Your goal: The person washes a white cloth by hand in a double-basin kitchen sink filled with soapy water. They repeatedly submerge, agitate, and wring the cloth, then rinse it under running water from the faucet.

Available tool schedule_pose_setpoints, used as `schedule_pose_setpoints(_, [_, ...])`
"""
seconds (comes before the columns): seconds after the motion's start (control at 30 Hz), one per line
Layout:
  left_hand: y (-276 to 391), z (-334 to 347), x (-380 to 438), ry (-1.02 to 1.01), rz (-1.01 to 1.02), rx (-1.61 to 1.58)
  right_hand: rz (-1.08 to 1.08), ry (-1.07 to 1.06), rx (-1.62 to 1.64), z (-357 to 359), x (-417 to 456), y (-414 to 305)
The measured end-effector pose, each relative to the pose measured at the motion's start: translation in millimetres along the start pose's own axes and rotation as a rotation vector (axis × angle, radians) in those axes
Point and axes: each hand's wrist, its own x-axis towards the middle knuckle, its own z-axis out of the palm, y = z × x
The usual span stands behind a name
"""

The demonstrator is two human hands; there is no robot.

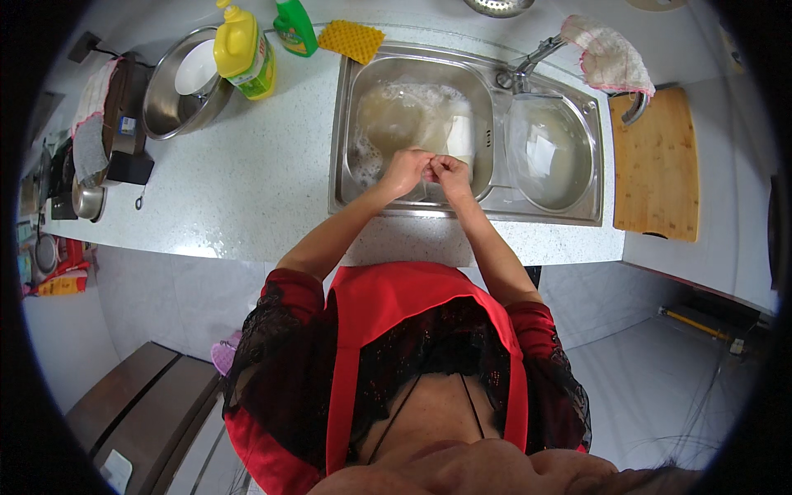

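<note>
My left hand [407,173] and my right hand [453,176] meet over the near part of a stainless steel sink's large left basin [482,86]. Their fingertips touch, with the fingers bent inward. Whether something small or thin is pinched between them is too hard to make out. Cloudy water [396,120] with white foam fills part of this basin. A pale rectangular patch shows on the water beyond my right hand; I cannot tell whether it is a reflection. Beside it, the round right basin [585,176] also holds cloudy liquid, with clear film-like material at its left side.
A yellow sponge [351,40], green bottle [296,28] and yellow detergent jug [244,55] stand behind and left of the sink. Farther left, a steel bowl [154,105] holds a white bowl [199,68]. A cloth [609,55] drapes the faucet [535,59]; a wooden cutting board [657,167] lies right.
</note>
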Motion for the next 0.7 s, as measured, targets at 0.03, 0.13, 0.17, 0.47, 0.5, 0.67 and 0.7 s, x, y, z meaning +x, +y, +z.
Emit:
schedule_pose_setpoints(0.03, [0.5,0.5,1.1,-0.009,-0.029,-0.006,0.0,-0.017,0.011,-2.0,0.7,1.9])
schedule_pose_setpoints(0.13, [-0.4,1.2,2.8,-0.016,-0.052,0.002,0.002,-0.042,0.031,-5.2,0.6,3.4])
schedule_pose_setpoints(0.17, [-1.1,1.5,3.2,-0.016,-0.05,0.009,0.003,-0.045,0.035,-5.7,0.2,3.2])
schedule_pose_setpoints(0.47, [-8.7,5.3,7.8,-0.037,-0.104,-0.008,0.004,-0.096,0.014,-11.9,4.4,4.1])
schedule_pose_setpoints(0.5, [-9.7,5.5,8.1,-0.037,-0.094,-0.005,0.008,-0.099,0.01,-12.0,4.7,3.5])
schedule_pose_setpoints(0.67, [-12.7,5.1,9.6,-0.052,-0.06,0.015,0.02,-0.113,0.001,-12.8,6.4,3.9])
schedule_pose_setpoints(0.7, [-12.2,4.6,10.1,-0.056,-0.066,0.008,0.021,-0.113,-0.006,-12.8,6.6,3.3])
